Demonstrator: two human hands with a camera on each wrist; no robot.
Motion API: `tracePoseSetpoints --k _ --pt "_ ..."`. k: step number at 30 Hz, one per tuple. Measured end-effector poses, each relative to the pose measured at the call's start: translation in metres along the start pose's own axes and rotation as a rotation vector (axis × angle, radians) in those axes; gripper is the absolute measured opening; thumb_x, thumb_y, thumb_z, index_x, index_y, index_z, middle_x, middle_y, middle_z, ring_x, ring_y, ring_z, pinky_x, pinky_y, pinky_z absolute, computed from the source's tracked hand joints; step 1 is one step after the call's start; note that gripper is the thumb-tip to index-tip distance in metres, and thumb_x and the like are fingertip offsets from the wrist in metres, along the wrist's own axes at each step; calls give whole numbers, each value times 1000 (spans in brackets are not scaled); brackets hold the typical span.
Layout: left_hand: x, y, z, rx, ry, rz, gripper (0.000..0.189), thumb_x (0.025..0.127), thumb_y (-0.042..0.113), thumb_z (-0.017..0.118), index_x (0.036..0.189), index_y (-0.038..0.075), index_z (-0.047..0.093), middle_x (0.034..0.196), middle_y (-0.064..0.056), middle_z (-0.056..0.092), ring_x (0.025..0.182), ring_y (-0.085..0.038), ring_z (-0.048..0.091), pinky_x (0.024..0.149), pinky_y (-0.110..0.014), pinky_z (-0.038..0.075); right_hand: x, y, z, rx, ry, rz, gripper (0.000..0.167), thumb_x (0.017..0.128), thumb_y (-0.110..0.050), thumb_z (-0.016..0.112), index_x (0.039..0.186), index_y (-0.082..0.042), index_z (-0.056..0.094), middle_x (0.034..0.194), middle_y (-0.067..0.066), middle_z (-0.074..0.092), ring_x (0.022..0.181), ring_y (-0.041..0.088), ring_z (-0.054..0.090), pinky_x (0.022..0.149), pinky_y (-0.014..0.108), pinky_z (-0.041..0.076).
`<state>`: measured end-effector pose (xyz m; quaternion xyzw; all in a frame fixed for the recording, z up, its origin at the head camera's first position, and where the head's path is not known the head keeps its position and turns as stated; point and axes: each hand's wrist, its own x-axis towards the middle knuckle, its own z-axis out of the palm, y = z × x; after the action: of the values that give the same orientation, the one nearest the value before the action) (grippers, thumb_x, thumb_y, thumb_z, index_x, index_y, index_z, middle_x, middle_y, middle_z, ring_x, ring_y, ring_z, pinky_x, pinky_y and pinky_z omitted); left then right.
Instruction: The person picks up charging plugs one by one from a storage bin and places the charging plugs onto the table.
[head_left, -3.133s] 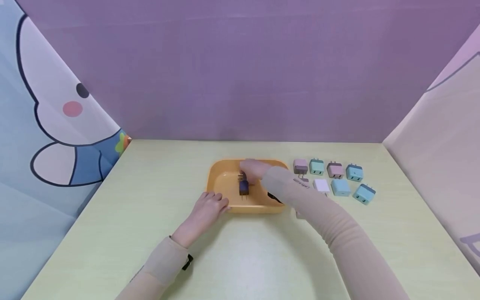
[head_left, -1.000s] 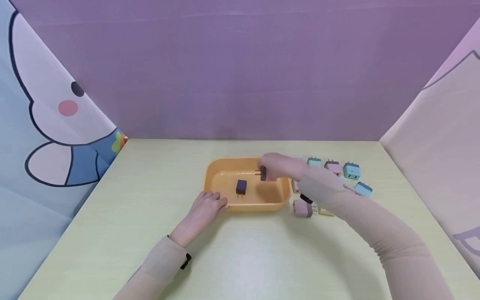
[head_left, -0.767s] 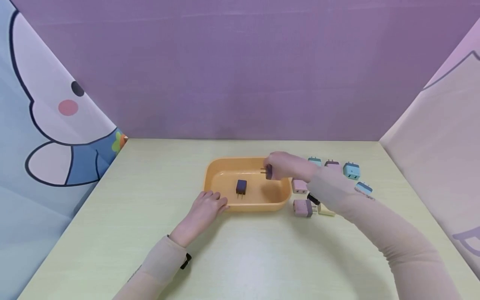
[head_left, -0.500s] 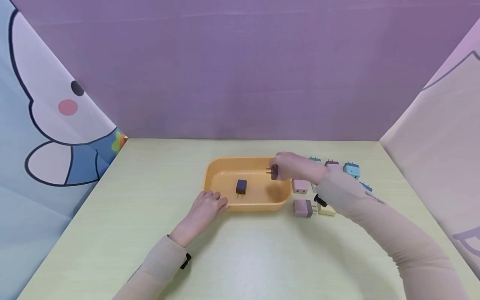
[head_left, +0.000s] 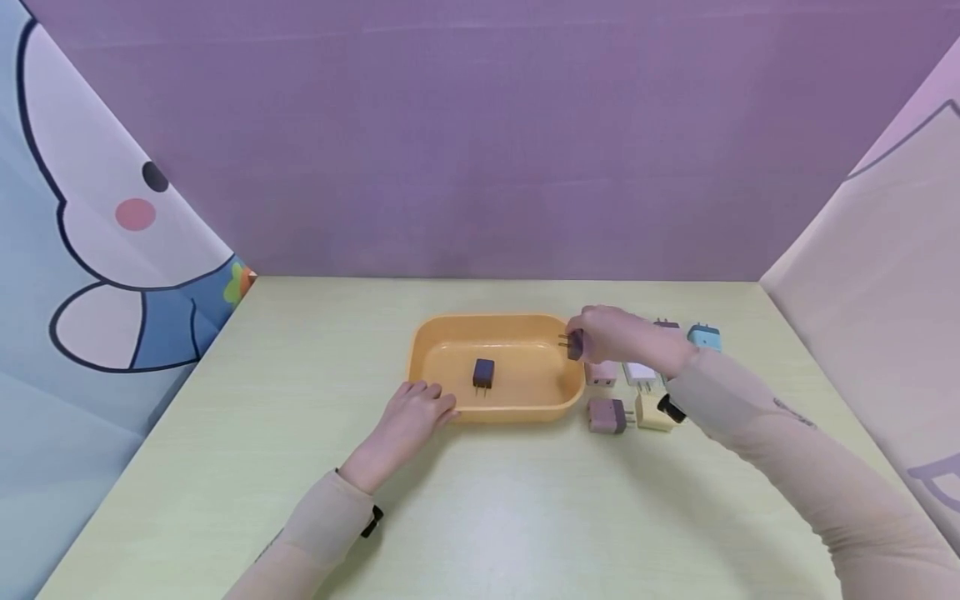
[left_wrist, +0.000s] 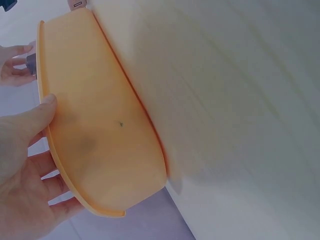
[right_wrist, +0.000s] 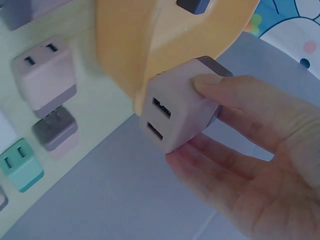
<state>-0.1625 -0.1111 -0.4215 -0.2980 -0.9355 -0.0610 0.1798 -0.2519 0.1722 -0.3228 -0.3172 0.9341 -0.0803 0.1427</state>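
My right hand (head_left: 622, 336) pinches a pink USB charger (right_wrist: 172, 107) with a dark prong end between thumb and fingers. It is held over the right rim of an orange tray (head_left: 487, 413), prongs pointing left. In the right wrist view its two USB ports face the camera. My left hand (head_left: 415, 414) grips the tray's near left rim; the left wrist view shows the thumb (left_wrist: 37, 117) against the outer wall and the fingers behind the rim. One dark charger (head_left: 483, 372) lies inside the tray, prongs toward me.
Right of the tray, several chargers stand on the table: a pink one (head_left: 600, 373), a mauve one (head_left: 606, 416), a cream one (head_left: 654, 412), a white one (head_left: 639, 373) and a blue one (head_left: 705, 337). My right forearm hides part of the group.
My right hand has come up from inside the tray with a charger and moved right to its right rim. The left hand keeps its grip on the tray.
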Motion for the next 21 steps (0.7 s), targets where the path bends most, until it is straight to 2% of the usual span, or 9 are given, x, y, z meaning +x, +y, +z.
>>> tracePoseSetpoints --k 2,5,10,15,21 --pt "0 0 0 -1 2 2 12 80 23 63 74 13 59 65 1 50 59 -17 44 61 -31 37 -4 4 1 3 3 6 27 75 7 58 100 -2 63 78 5 54 68 16 48 65 28 46" --pt "0 0 1 -3 5 1 12 80 23 64 74 13 59 65 1 49 59 -17 44 61 -31 37 -9 11 2 11 7 5 24 75 8 57 95 -2 64 75 4 54 66 16 47 62 27 44" --pt "1 1 1 -4 5 2 13 80 23 63 74 13 59 65 1 49 59 -17 44 61 -32 38 -21 21 5 14 25 16 25 73 8 60 96 -1 64 73 4 55 64 15 47 60 26 44" --pt "1 1 1 10 3 8 13 81 23 63 74 13 58 65 1 49 59 -17 44 61 -31 38 -33 32 10 24 42 51 31 71 9 61 101 2 62 78 6 58 66 16 50 58 27 47" --pt "1 1 1 23 0 7 13 81 24 62 74 13 59 65 1 49 60 -16 44 61 -31 38 -42 46 19 -14 67 50 30 71 7 62 100 2 63 78 7 61 64 15 52 58 29 48"
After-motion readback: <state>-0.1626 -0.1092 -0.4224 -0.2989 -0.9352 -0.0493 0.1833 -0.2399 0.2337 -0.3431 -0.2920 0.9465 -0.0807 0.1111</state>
